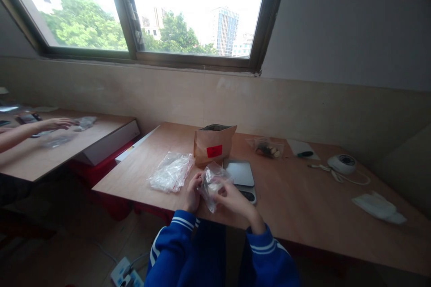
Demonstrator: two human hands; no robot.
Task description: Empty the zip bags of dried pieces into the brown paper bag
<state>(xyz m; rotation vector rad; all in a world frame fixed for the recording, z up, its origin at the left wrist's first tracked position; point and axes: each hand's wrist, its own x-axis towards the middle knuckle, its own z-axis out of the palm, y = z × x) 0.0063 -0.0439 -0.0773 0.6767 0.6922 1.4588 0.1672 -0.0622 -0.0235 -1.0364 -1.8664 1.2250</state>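
At the near edge of a smooth, reddish-brown wooden table (296,208), just beside a flat scale (243,172): a crumpled, glossy clear plastic bag (213,173) between two bare hands. In the left hand (193,192), gripped along one side by curled fingers, thin film, creased and shiny. Against the other side, bent fingers of the right hand (232,196); too blurred to tell whether pinched shut or merely touching.

Just behind, upright, a stiff brown paper bag (200,145) with open mouth, dark lining and flat red label (214,151). To the left, a loose, wrinkled heap of clear bags (171,172) with thin reddish edges. On the scale, a bare square silvery plate above a dark control strip. Nearer the wall, a see-through pouch (268,149) with dark and pale rounded lumps; then a flat white sheet (298,147) under a slim dark object (305,154), and a glossy white domed device (341,164) with looping cable (360,182). Far right, a soft, folded white piece (379,207), material unclear. On another table (25,161), left, a co-worker's hand (58,123) near crinkled clear plastic (85,123).
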